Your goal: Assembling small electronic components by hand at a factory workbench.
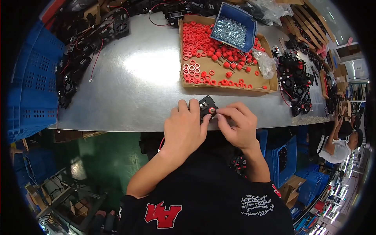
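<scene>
My left hand (182,127) is closed around a small black plastic housing (203,112) at the table's near edge. A red ring (210,111) with a metal center sits on the housing's right side. Thumb and forefinger of my right hand (241,124) pinch together right beside that ring; whatever lies between the fingertips is too small to make out. Part of the housing is hidden behind my left fingers, and a red wire (161,143) shows by my left wrist.
Beyond my hands stands a cardboard tray (227,91) of red rings and red-headed pieces, with a blue bin (250,41) of small metal parts tilted on it. Black fan units (291,80) are heaped to the right, more (72,76) on the left beside a blue crate (37,78). A person (338,147) works far right.
</scene>
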`<state>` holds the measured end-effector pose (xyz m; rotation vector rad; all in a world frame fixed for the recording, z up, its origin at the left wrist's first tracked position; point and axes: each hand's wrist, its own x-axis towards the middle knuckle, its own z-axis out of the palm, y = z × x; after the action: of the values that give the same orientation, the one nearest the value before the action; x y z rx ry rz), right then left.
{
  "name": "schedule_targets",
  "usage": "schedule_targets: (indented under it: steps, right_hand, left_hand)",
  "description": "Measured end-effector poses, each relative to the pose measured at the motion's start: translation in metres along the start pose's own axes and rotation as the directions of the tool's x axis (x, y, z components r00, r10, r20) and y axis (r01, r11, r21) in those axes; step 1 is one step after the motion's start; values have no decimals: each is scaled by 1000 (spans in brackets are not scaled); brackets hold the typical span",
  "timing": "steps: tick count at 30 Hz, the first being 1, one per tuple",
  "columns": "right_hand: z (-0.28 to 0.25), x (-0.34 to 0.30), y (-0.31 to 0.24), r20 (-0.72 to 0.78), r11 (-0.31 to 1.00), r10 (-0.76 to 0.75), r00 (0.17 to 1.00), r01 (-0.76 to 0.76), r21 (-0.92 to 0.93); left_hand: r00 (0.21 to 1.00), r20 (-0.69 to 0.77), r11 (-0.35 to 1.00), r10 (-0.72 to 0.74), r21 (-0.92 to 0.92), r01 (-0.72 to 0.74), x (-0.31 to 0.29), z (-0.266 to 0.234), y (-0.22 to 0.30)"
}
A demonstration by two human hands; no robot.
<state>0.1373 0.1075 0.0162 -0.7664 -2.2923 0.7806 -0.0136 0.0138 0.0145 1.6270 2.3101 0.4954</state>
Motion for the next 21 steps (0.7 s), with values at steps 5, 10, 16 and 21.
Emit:
schedule_targets:
  steps: [5, 10, 16, 21]
  right_hand:
    - [6, -4, 5, -75, 995, 79, 994, -74, 64]
    - [-9, -23, 9, 56, 969, 222, 973, -226, 95]
    - [8, -23, 8, 154, 998, -41, 987, 47, -34]
    - [8, -12, -2, 176, 984, -91, 980, 116, -139]
  left_hand:
    - [1000, -29, 1000, 4, 1, -4, 0, 1, 0]
    - [999, -36, 1000, 11, 22, -10, 1, 2, 1]
    - [1000, -23, 1000, 13, 15, -12, 2, 2, -1]
    - [999, -27, 1000, 20, 18, -20, 3, 3, 0]
